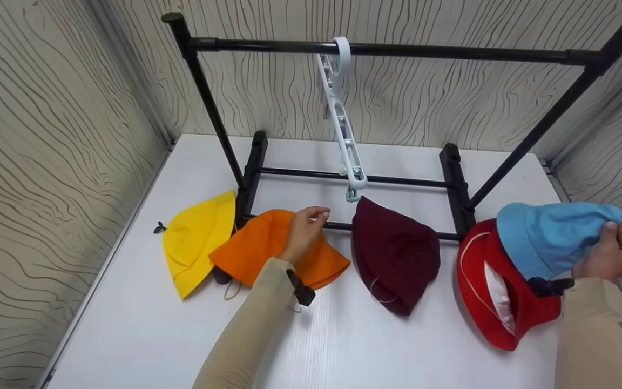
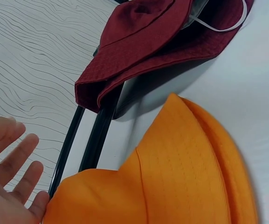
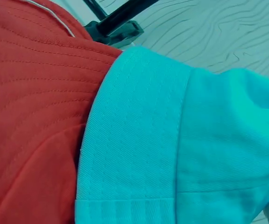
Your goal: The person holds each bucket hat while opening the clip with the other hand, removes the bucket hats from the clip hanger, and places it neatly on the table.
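My right hand [image 1: 610, 254] pinches the crown of a light blue bucket hat [image 1: 554, 235], whose brim overlaps a red hat [image 1: 484, 292] at the right of the table. The right wrist view shows the blue hat [image 3: 134, 140] against the red brim [image 3: 41, 93]. Over an orange hat [image 1: 268, 237] is my left hand [image 1: 303, 232], fingers relaxed and holding nothing. In the left wrist view its fingers [image 2: 17, 163] are spread beside the orange crown [image 2: 97, 196]. A dark maroon hat [image 1: 397, 254] with a white elastic cord lies between the orange and red ones.
A yellow hat [image 1: 200, 243] with a small green sprout lies at the left. Behind the hats stands a black rack [image 1: 451, 51]; a white clip hanger [image 1: 343, 124] hangs from its top bar. Patterned panels [image 1: 35, 162] enclose the white table [image 1: 122, 324].
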The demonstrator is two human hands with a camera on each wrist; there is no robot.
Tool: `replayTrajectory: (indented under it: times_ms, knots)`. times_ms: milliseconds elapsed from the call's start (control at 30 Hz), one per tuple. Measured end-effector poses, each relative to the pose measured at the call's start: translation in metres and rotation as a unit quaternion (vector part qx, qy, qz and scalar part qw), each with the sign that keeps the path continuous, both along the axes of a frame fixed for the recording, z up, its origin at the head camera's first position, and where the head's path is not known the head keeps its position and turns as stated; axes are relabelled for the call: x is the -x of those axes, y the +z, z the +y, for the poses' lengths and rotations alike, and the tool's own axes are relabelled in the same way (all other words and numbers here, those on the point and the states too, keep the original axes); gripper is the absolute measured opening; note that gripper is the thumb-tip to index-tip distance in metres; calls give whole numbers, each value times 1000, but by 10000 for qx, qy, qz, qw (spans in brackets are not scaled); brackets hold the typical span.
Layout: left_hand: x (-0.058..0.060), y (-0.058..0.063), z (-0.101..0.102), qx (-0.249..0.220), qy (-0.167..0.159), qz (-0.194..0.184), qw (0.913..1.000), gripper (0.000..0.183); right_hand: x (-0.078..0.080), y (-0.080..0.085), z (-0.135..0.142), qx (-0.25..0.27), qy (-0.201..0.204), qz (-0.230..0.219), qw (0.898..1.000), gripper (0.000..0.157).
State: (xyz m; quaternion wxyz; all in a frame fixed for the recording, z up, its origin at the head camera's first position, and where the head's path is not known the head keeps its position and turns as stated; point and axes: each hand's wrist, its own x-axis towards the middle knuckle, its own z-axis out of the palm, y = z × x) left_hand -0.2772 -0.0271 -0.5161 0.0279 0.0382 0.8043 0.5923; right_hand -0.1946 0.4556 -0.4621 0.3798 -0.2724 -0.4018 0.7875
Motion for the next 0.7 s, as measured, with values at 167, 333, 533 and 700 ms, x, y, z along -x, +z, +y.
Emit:
replayTrajectory:
  times_ms: [167, 333, 533, 700]
  knots:
    - [-1, -1, -1, -68, -24, 78, 9999, 23, 10, 3, 1, -95, 248, -712, 9971, 34]
    - [-3, -1, -3, -75, -4, 113, 9999, 24, 30, 12, 1, -526, 576, -1675, 9828, 39]
    - [-5, -1, -6, -6, 52, -170, 9998, 26, 48, 12, -6, -2051, 1213, -2779, 9306, 42]
    - [-7, 0, -6, -19, 28, -143, 9999, 24, 41, 0, -6, -3418, 1760, -3902, 8366, 52]
